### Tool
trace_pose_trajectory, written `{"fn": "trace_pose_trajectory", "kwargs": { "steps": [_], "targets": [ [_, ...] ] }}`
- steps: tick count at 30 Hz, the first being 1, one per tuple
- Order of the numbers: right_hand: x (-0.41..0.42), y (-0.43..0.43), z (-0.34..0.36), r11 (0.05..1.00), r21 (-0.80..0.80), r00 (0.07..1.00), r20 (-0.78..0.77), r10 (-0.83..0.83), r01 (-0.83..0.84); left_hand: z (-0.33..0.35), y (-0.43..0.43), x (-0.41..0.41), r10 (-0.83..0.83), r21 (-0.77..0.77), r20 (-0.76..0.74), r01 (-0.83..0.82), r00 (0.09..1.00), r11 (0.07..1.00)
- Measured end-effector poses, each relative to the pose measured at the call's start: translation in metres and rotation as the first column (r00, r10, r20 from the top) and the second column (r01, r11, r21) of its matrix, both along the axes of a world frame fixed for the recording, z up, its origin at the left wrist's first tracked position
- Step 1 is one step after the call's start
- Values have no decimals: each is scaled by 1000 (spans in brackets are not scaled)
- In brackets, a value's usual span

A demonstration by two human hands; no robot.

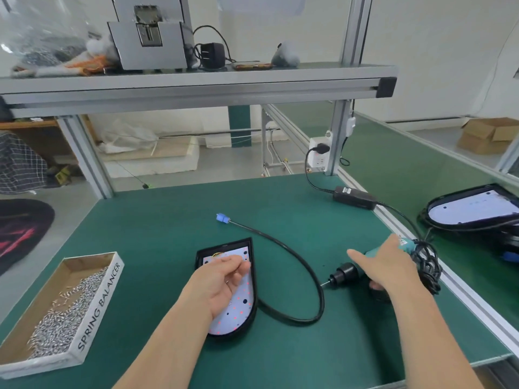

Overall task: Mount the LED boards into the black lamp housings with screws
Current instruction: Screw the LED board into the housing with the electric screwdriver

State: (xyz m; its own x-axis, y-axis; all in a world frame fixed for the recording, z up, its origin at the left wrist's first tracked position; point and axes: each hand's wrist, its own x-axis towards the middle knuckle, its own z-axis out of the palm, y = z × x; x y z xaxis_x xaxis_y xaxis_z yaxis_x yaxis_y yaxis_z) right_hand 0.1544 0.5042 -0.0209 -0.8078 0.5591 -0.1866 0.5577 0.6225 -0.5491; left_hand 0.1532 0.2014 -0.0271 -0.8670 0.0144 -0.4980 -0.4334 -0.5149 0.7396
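A black lamp housing lies on the green mat, with a white LED board dotted red and black seated in it. My left hand hovers over the board, palm up, fingers loosely curled; whether it holds a screw cannot be told. A black cable loops from the housing to a blue connector. My right hand grips a teal and black electric screwdriver lying on the mat, bit pointing left.
A cardboard tray marked SPRING BALANCER holds several silver screws at front left. A second housing with a board lies at the right. A black power adapter and its cord run to a wall socket. A shelf spans overhead.
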Motion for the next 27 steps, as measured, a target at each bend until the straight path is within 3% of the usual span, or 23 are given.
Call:
{"fn": "trace_pose_trajectory", "kwargs": {
  "steps": [5,7,9,11,12,16,20,22,24,27],
  "targets": [
    [-11,-3,-12,983,-71,981,-84,-176,170,5,8,-1,-13,-146,36,18,999,989],
    [-8,-6,-20,906,-360,940,-170,-297,221,6,7,-3,-13,-153,59,22,998,988],
    [-7,-13,-19,629,-770,863,-242,-443,107,7,3,-5,-13,-117,88,24,996,993],
    [-7,-25,-13,307,-949,810,-238,-536,-76,7,-2,-6,-6,-50,113,12,994,999],
    [-7,-32,-8,212,-964,796,-255,-549,-163,7,-4,-6,-1,-23,116,4,993,1000],
    [-13,-64,17,16,-890,804,-418,-423,-455,5,-6,-6,3,23,97,-5,995,1000],
    [-29,-97,36,-258,-810,838,-444,-318,-527,0,-7,-6,-16,42,64,13,998,999],
    [-39,-116,41,-224,-824,837,-439,-327,-520,-2,-8,-7,-24,37,63,21,998,999],
    [-51,-132,44,-98,-862,819,-429,-381,-498,-2,-8,-8,-42,30,68,40,997,999],
    [-65,-153,50,16,-877,743,-417,-523,-481,-2,-8,-9,-63,35,65,61,996,998]
  ]
}}
